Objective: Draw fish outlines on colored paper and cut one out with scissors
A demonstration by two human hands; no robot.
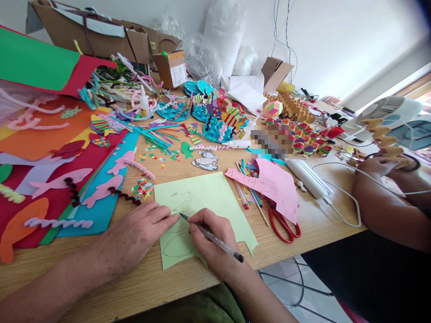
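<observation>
Right hand pinches a slim clear plastic pen — if the flat left hand lifts, the pale-green paper sheet could skid.

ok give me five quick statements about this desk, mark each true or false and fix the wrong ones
1. The right hand holds a pen over the light green sheet. True.
2. That sheet is blank. False: it bears drawn outlines.
3. The red-handled scissors lie to the right of the sheet. True.
4. The left hand grips the scissors. False: that hand rests by the sheet's left edge.
5. A twisted lilac strip overlaps an orange fish cutout. True.
</observation>
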